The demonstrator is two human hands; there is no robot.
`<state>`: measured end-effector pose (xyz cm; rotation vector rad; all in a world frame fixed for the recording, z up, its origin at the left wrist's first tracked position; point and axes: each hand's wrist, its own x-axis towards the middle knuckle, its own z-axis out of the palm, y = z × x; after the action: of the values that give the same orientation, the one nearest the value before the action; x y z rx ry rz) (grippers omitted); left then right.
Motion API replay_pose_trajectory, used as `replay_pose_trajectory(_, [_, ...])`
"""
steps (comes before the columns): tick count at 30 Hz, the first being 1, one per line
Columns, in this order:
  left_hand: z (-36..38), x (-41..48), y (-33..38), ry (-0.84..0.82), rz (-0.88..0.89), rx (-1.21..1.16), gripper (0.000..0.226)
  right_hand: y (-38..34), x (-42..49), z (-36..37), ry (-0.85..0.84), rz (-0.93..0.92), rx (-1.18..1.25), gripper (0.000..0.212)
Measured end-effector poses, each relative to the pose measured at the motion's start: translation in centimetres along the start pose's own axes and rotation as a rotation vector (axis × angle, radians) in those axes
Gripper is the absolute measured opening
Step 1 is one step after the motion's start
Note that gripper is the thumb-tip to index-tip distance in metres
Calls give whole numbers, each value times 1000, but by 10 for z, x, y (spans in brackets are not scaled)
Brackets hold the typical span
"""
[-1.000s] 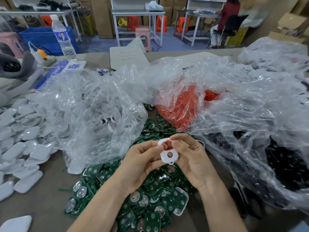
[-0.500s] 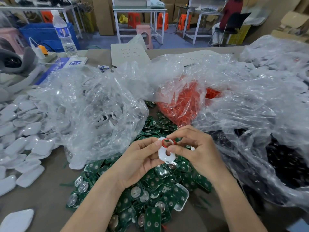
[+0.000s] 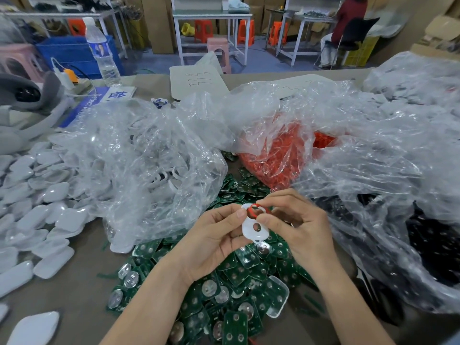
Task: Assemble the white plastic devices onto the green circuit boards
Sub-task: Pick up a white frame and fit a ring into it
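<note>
From my station I saw the left hand grip one white plastic device just above the heap of green circuit boards; the right hand pinched one red ring at its upper opening; I judged a slipped pinch could flick the ring into the heap; counted: one device held, one ring, at least three clear bags, boards too many to count.

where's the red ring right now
In the head view the red ring is near the centre, on the top end of the white plastic piece held by the left hand, pinched by the right hand, above the green boards.
</note>
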<state>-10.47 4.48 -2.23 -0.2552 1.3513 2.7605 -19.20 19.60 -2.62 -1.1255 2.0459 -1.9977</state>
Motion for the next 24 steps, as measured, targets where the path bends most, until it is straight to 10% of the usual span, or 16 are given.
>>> replay_pose_trajectory(24, [-3,0,-2,31,82,90,14,0,4,-3,-142,2,-5,20])
